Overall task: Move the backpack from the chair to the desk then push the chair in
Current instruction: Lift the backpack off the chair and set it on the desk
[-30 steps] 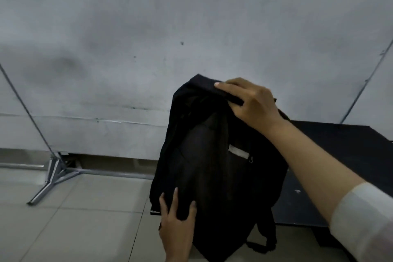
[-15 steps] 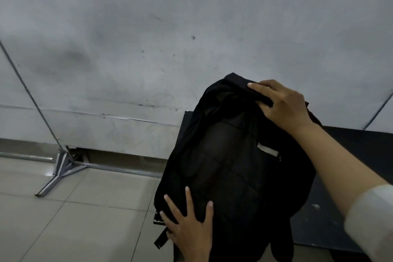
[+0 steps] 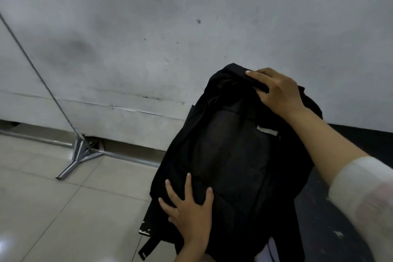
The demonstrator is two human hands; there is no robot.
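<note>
Single head-worn view, wide-angle, looking forward and down from close range. Faces a grey wall [image 3: 170, 27] filling the upper half, with tiled floor [image 3: 53, 208] at lower left and a dark bench [image 3: 361, 140] at right. Near enough that forearms enter from the bottom and right edges. No second view to share.

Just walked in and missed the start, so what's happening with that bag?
A person is handling a black backpack with both hands. The right hand grips its top, and the left hand lies flat and open against its lower front. The bag stands upright over the left end of a dark desk by the grey wall. Whether it rests there fully yet is unclear.
</note>
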